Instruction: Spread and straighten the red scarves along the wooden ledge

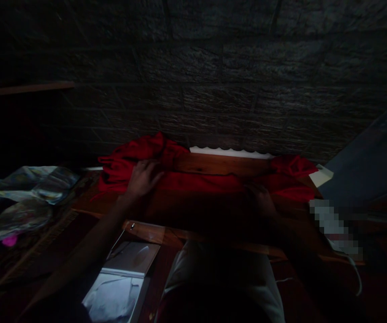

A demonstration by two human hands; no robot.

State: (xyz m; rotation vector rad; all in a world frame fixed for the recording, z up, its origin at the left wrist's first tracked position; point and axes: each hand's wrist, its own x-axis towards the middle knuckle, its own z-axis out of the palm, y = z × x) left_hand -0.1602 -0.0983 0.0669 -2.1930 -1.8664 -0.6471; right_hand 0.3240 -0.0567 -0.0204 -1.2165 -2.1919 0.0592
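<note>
A long red cloth (207, 181) lies stretched from left to right over a wooden table. It is bunched into a thick heap at its left end and a smaller heap at its right end. My left hand (143, 177) rests on the cloth beside the left heap, open, its thumb apart from the fingers. Toward the right, my right hand (261, 198) touches the near edge of the cloth with its fingers stretched out. Deep shadow covers much of that hand and the cloth near it.
The wooden table (112, 207) stands against a dark brick wall (196, 89). A white wavy-edged strip (230, 153) lies along its back. A blurred-out white object (335, 229) with a cable is at the right. Plastic bags (35, 184) lie at left; a white box (116, 296) stands below.
</note>
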